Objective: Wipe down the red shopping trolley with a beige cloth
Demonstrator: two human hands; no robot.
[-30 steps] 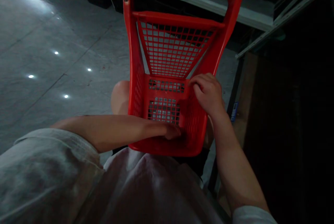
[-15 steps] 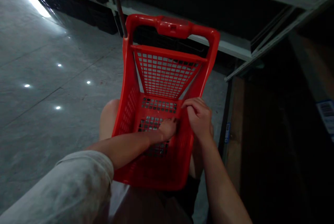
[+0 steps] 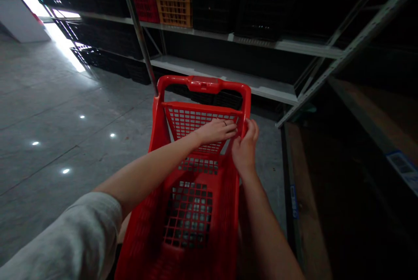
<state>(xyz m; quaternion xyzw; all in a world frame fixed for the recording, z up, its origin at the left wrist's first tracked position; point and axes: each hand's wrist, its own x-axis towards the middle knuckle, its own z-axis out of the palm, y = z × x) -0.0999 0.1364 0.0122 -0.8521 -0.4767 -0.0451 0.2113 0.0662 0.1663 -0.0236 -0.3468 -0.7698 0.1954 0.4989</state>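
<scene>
A red plastic shopping cart point(image 3: 225, 201) with grid openings stands in front of me, its handle at the far end. Below the handle hangs a slanted grid flap point(image 3: 183, 121). My left hand point(image 3: 218, 131) reaches across the basket, palm down with fingers stretched out, at the inner face of the right side near the flap; a ring is on one finger. Round the right rim, just beside it, curl the fingers of my right hand point(image 3: 245, 149), with the thumb on the inner side. Bare basket floor shows through below my arms.
A metal shelf rack point(image 3: 209, 34) stands behind the cart, with a yellow crate point(image 3: 173, 3), a red crate point(image 3: 145, 1) and dark crates. A thin pole point(image 3: 143, 49) rises by the handle's left corner. Wooden boards point(image 3: 307, 197) run along the right. Grey floor point(image 3: 48, 201) lies left.
My left hand has moved from the basket floor up to the right wall by the flap. My right hand has shifted along the rim towards the handle. The view has tilted up.
</scene>
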